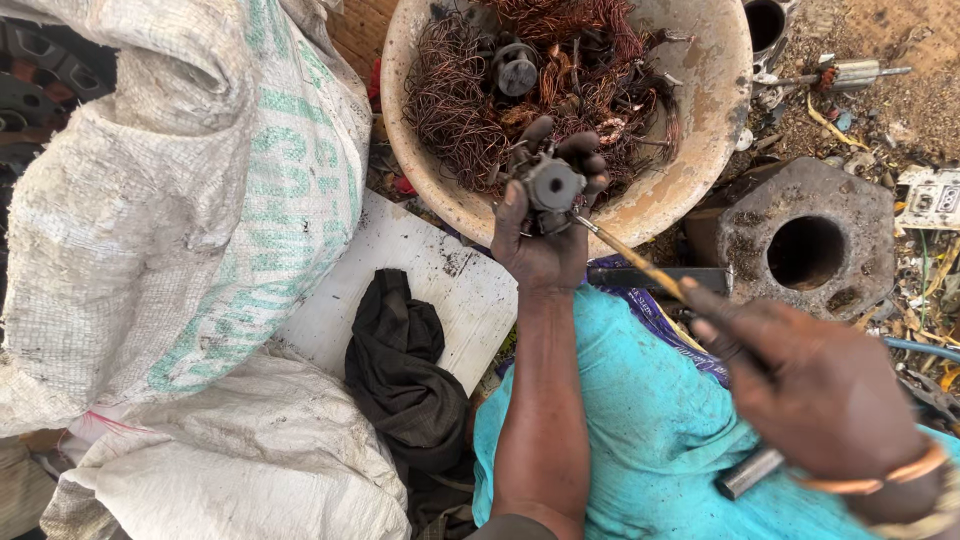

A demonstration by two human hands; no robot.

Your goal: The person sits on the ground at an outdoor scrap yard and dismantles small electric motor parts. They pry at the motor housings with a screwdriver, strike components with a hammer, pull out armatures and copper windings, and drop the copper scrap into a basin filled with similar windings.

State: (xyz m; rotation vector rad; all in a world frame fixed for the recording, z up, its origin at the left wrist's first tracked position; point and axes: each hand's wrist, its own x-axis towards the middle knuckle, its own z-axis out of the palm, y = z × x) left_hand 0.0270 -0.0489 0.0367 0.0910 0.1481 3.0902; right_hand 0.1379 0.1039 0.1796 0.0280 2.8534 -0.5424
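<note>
My left hand (540, 245) grips a small grey metal motor part (552, 185) with a round hub, held over the near rim of a large beige basin (712, 120). In my right hand (820, 395) is a long thin tool (632, 255) with a yellowish shaft. Its tip touches the right side of the motor part. The basin holds a tangle of copper wire (460, 100) and a dark round part (516, 70).
A big white woven sack (170, 200) fills the left side, another sack (240, 460) below it. A dark cloth (405, 370) lies on a white board (440, 275). A heavy metal block with a round hole (805, 245) sits right, among scrap. Turquoise fabric (640, 440) covers my lap.
</note>
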